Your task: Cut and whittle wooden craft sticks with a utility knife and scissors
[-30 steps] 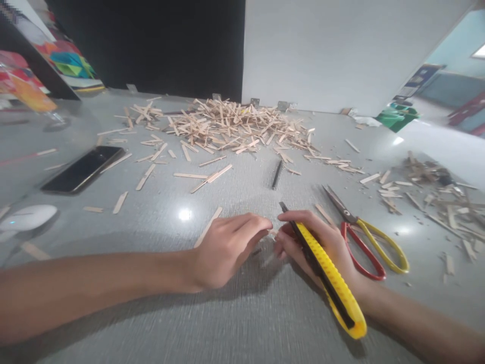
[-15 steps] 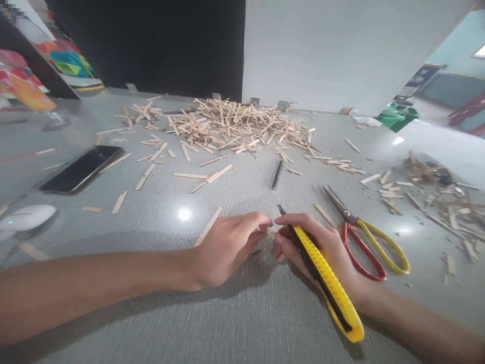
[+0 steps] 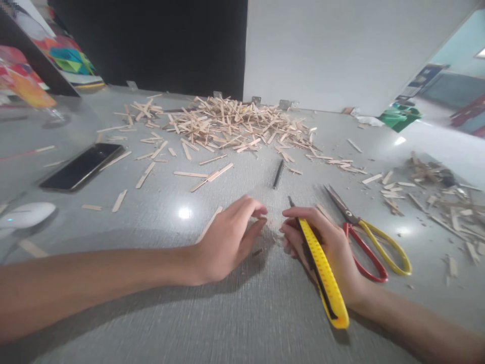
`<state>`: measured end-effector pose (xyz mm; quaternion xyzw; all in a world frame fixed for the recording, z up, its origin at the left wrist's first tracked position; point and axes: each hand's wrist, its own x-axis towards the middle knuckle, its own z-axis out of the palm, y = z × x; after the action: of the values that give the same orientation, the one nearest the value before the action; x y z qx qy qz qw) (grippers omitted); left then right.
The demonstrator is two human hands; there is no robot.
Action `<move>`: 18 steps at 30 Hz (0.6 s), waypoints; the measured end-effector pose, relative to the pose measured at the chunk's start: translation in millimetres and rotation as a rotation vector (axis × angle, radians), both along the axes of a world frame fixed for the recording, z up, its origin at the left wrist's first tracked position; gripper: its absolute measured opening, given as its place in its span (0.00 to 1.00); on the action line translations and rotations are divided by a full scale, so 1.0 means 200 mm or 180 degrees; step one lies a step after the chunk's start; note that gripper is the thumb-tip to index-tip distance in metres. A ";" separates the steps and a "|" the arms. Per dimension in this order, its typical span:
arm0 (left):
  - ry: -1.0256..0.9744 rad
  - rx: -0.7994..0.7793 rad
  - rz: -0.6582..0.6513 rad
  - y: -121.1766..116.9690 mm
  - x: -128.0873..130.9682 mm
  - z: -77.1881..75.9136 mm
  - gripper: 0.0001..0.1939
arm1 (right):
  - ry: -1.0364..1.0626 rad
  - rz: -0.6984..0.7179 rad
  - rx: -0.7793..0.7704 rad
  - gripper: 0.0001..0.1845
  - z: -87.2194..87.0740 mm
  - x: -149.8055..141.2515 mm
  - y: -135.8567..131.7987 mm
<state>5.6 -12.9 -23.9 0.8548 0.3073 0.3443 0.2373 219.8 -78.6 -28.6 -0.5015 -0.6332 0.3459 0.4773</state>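
A yellow and black utility knife [image 3: 322, 270] lies across my right hand [image 3: 322, 235], which is closed around it. Its narrow blade points away from me, past my fingers. My left hand [image 3: 233, 237] rests on its edge on the table, thumb and forefinger parted with nothing visible between them. A short gap separates the two hands, with blurred small scraps in it. Partly hidden behind my left hand lies a wooden stick [image 3: 210, 222]. Scissors [image 3: 356, 222] with one red and one yellow handle lie just right of my right hand.
Ahead, a heap of wooden stick pieces [image 3: 227, 121] spreads before the upright panel [image 3: 341, 55]. A dark pen-like rod [image 3: 278, 174] lies nearer. Phone [image 3: 83, 167] and white mouse [image 3: 28, 215] are at left. More wood scraps [image 3: 432, 172] lie at right.
My hands have drawn apart a little. My left thumb and forefinger have parted further. The right hand has shifted slightly right, and the knife has turned more upright in view.
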 end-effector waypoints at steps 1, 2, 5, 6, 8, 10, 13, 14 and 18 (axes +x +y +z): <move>0.0031 0.0037 0.0030 0.00 0.00 0.01 0.09 | -0.0094 -0.0094 0.0051 0.17 0.00 0.00 0.00; 0.0070 -0.0005 0.0051 0.00 0.01 0.02 0.11 | -0.0167 -0.0166 0.0087 0.17 0.00 0.00 0.00; 0.0156 -0.0575 -0.0099 0.01 0.01 0.06 0.18 | -0.0240 -0.0307 0.0186 0.16 0.00 0.00 -0.01; 0.0138 -0.0807 -0.0189 0.02 0.02 0.07 0.20 | -0.0192 -0.0347 0.0227 0.17 0.00 0.00 -0.01; 0.0054 -0.1143 -0.0358 0.02 0.02 0.09 0.20 | 0.0021 -0.0406 0.0258 0.18 -0.01 0.00 0.00; -0.0039 -0.1232 -0.0406 0.03 0.02 0.11 0.16 | 0.0292 -0.0385 0.0255 0.19 -0.01 -0.01 0.00; -0.0171 -0.0995 -0.0364 0.03 0.02 0.10 0.12 | 0.0606 -0.0330 0.0270 0.13 0.01 -0.01 0.00; -0.0266 -0.0839 -0.0322 0.03 0.01 0.09 0.11 | 0.0648 -0.0358 0.0239 0.10 0.02 -0.01 0.00; -0.0754 -0.0246 -0.0237 0.03 0.01 0.06 0.07 | 0.0568 -0.0502 -0.0060 0.08 0.07 -0.03 0.00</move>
<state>8.0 -7.5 -12.0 0.8092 0.2581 0.4217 0.3173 213.9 -78.9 -14.2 -0.5215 -0.5435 0.3565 0.5527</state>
